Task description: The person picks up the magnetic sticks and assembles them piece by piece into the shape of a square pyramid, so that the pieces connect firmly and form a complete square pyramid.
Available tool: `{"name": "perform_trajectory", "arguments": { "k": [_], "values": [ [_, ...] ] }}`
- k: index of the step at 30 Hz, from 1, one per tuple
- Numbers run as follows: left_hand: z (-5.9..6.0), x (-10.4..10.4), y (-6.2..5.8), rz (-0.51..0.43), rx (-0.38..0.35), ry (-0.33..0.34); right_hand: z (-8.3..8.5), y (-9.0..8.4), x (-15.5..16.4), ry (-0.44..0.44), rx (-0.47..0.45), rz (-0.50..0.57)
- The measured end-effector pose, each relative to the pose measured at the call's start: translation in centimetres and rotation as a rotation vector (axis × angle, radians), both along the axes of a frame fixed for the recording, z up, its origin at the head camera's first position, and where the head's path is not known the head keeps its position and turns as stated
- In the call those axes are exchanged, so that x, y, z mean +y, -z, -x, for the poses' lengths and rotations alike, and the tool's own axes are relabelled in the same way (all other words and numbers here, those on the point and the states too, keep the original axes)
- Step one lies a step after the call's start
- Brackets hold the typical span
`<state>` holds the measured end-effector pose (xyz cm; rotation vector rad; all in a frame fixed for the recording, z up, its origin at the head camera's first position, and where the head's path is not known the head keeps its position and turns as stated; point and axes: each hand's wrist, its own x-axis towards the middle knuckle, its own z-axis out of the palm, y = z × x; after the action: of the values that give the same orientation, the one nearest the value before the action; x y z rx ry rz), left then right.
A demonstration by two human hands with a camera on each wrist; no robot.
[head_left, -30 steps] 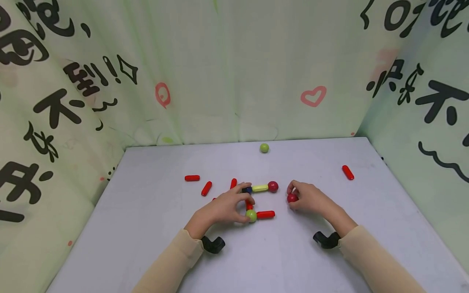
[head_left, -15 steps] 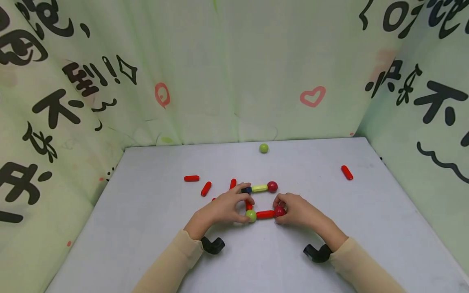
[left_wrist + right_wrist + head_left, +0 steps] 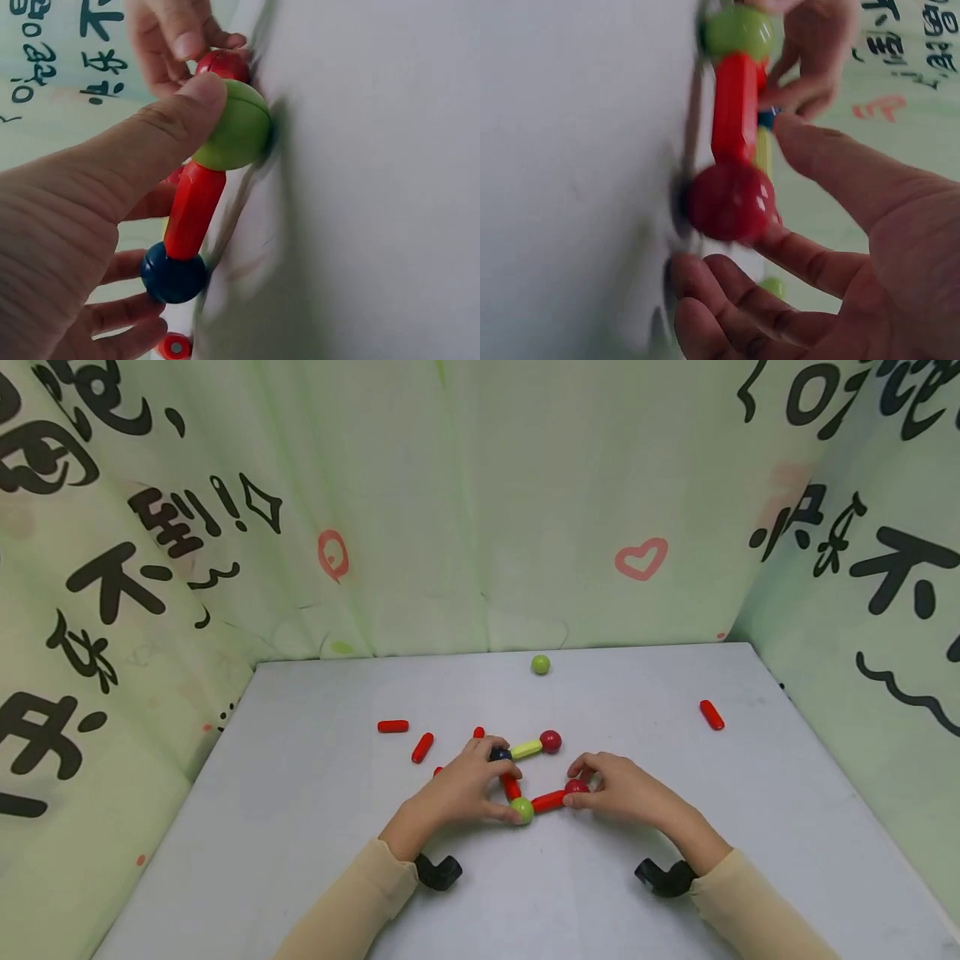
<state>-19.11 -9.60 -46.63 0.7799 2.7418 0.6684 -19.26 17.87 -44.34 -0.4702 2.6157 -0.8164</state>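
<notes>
Left hand (image 3: 457, 789) pinches the green ball (image 3: 522, 811) and partly hides the dark ball (image 3: 499, 753); right hand (image 3: 622, 789) grips the red ball (image 3: 576, 787), half covered by fingers.

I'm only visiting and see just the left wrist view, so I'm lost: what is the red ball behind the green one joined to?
Observer: A red stick joins it to the green ball; the right hand pinches that red ball.
Visitor: And past the blue ball?
Observer: A yellow stick runs from it to a second red ball.
Visitor: Any spare pieces?
Observer: A loose green ball lies at the far edge of the table.
</notes>
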Motion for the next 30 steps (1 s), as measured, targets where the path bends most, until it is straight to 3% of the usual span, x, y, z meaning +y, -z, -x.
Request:
{"name": "perform_trajectory", "arguments": {
  "k": [5, 11, 17, 21, 24, 26, 30],
  "values": [
    [-0.7, 0.4, 0.0, 0.062, 0.098, -0.031, 1.7, -0.4, 3.5, 0.082, 0.081, -0.018],
    [-1.4, 0.6, -0.3, 0.064, 0.088, -0.054, 4.4, -0.3, 8.9, 0.260, 0.169, -0.095],
    [-2.1, 0.7, -0.8, 0.113, 0.083, -0.007, 6.1, 0.0, 13.5, 0.353, 0.116, -0.177],
    [-2.4, 0.8, -0.7, 0.022, 0.030, 0.026, 6.3, 0.7, 15.4, 0.384, 0.061, -0.216],
    [-2.5, 0.7, -0.7, -0.120, -0.015, -0.018, 6.7, 1.6, 15.8, 0.417, 0.119, -0.210],
    [-2.5, 0.7, -0.9, -0.182, -0.003, -0.071, 7.0, 2.0, 15.8, 0.428, 0.180, -0.195],
    [-2.1, 0.7, -1.3, -0.203, 0.042, -0.194, 7.2, 2.1, 15.4, 0.425, 0.207, -0.136]
  ]
}}
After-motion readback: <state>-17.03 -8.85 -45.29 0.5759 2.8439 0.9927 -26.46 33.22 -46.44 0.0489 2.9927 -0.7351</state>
